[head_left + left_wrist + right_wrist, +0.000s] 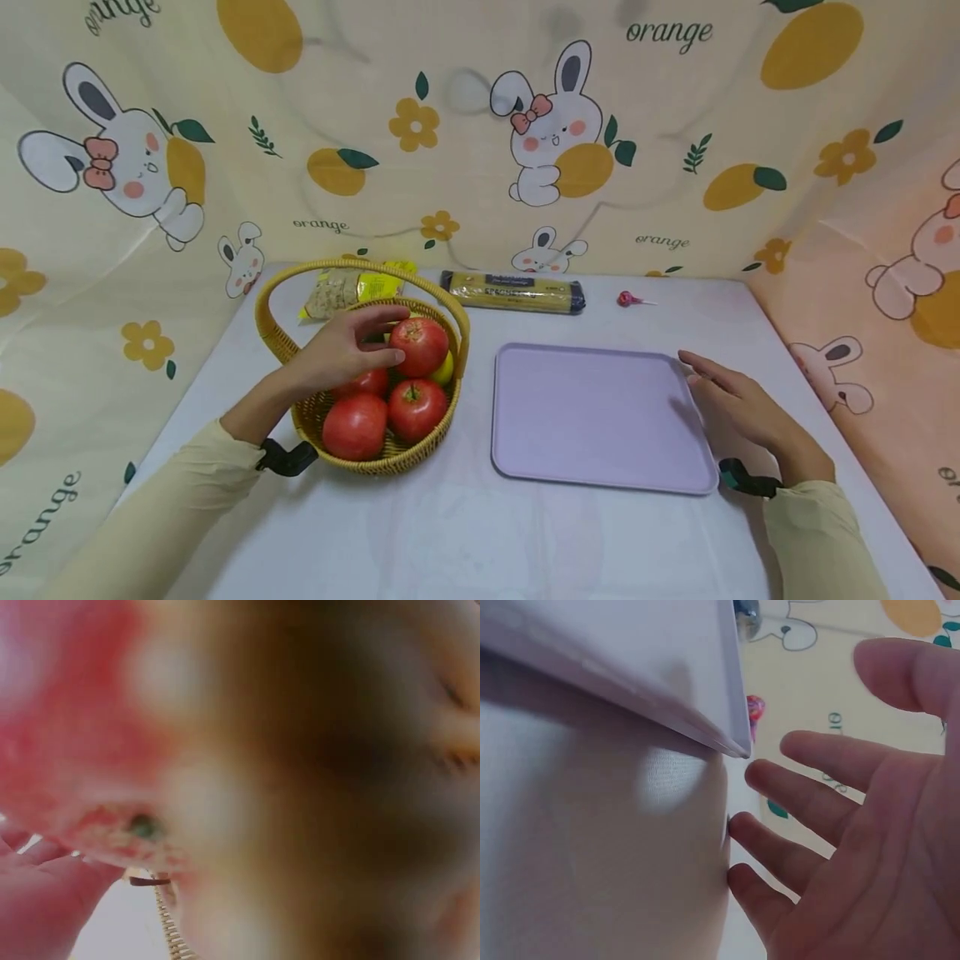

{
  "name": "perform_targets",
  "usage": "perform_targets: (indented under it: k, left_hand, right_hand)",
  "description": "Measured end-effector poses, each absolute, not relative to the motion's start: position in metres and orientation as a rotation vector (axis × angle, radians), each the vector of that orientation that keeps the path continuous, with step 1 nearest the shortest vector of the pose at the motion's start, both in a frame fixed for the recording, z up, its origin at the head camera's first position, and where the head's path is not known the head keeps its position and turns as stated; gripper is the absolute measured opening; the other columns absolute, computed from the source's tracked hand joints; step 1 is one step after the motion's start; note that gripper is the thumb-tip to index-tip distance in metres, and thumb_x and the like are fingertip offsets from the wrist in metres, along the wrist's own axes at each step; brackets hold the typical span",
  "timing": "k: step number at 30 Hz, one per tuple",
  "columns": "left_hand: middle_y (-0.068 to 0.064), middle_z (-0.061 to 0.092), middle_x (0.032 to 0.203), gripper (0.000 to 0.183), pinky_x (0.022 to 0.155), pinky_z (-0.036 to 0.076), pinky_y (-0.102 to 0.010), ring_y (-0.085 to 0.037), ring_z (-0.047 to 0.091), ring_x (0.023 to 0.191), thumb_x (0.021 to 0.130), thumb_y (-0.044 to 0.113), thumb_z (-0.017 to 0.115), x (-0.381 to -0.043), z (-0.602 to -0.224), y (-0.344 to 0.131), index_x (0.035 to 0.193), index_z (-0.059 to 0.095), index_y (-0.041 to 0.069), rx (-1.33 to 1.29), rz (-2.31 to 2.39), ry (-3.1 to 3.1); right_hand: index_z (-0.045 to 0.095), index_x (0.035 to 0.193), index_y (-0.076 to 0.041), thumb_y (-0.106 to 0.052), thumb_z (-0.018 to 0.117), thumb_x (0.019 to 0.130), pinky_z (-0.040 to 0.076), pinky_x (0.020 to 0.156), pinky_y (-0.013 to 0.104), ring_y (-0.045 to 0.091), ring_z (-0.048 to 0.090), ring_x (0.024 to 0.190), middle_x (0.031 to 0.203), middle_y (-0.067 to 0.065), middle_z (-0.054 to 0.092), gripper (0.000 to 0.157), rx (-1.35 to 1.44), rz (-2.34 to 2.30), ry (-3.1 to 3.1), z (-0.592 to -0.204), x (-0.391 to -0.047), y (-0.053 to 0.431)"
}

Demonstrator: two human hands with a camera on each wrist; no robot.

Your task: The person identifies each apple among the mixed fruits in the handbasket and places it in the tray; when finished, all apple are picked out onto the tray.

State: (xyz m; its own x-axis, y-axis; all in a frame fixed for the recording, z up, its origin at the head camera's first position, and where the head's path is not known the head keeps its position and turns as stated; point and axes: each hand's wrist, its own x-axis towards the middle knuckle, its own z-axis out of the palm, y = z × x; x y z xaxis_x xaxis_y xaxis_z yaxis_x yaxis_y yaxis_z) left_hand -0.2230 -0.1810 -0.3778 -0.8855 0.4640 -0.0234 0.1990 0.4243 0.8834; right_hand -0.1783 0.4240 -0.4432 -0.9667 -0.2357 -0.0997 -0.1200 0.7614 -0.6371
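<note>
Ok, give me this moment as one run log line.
left hand: around red apple at basket | right hand: open, empty, beside tray | beyond tray: spaghetti pack, lollipop

A pale, whitish surface [525,542] carries everything. Taking its middle as the clock's centre, a golden woven basket [393,465] with a tall arched handle stands at 10 o'clock. Just beyond it, between 10 and 11, lies a partly hidden yellow-and-clear bag [333,292]; whether they touch cannot be told. A dark-ended spaghetti pack [517,293] lies crosswise at 12. Between 1 and 2 rests a red lollipop [630,298], its stick toward 3. A lilac tray [600,417] lies flat at 3 o'clock.
</note>
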Motion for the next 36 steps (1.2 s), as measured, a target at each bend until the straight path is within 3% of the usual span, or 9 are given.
perform_targets:
  k: [5, 12, 21, 30, 36]
  left_hand:
    - [-0.013, 0.062, 0.157, 0.067, 0.122, 0.047, -0.063, -0.04, 0.057, 0.149, 0.099, 0.023, 0.082, -0.224, -0.368, -0.178, 0.16, 0.054, 0.013, 0.577, 1.261, 2.505]
    - [-0.013, 0.06, 0.157, 0.068, 0.117, 0.051, -0.064, -0.042, 0.061, 0.143, 0.1, 0.026, 0.082, -0.23, -0.352, -0.168, 0.162, 0.053, 0.018, 0.608, 0.996, 2.568]
    - [-0.014, 0.06, 0.155, 0.084, 0.115, 0.052, -0.064, -0.037, 0.06, 0.137, 0.095, 0.032, 0.088, -0.238, -0.352, -0.156, 0.167, 0.047, 0.022, 0.598, 0.787, 2.588]
    - [-0.014, 0.067, 0.144, 0.081, 0.107, 0.058, -0.061, -0.035, 0.066, 0.127, 0.086, 0.038, 0.094, -0.229, -0.353, -0.154, 0.156, 0.057, 0.019, 0.499, 0.812, 2.711]
    - [-0.013, 0.065, 0.148, 0.083, 0.106, 0.059, -0.062, -0.036, 0.063, 0.13, 0.085, 0.04, 0.093, -0.218, -0.35, -0.164, 0.158, 0.057, 0.022, 0.477, 0.931, 2.709]
  right_hand:
    - [0.033, 0.172, -0.007, -0.034, 0.056, 0.115, 0.035, 0.114, 0.084, 0.067, 0.033, 0.153, 0.173, 0.033, 0.032, 0.067, -0.265, -0.885, 2.749, -0.444, -0.182, 0.422]
    - [0.033, 0.172, -0.008, -0.024, 0.07, 0.108, 0.036, 0.116, 0.081, 0.066, 0.031, 0.155, 0.174, 0.033, 0.032, 0.076, -0.264, -0.84, 2.757, -0.452, -0.18, 0.424]
    - [0.029, 0.174, -0.012, -0.031, 0.07, 0.108, 0.031, 0.113, 0.088, 0.069, 0.027, 0.154, 0.174, 0.035, 0.026, 0.08, -0.268, -0.821, 2.76, -0.456, -0.182, 0.429]
    - [0.025, 0.175, -0.013, -0.035, 0.069, 0.109, 0.034, 0.11, 0.087, 0.072, 0.027, 0.152, 0.175, 0.036, 0.022, 0.082, -0.229, -0.849, 2.724, -0.454, -0.182, 0.428]
    - [0.024, 0.175, -0.014, -0.035, 0.068, 0.109, 0.032, 0.11, 0.089, 0.072, 0.026, 0.152, 0.176, 0.036, 0.021, 0.082, -0.211, -0.853, 2.719, -0.453, -0.182, 0.427]
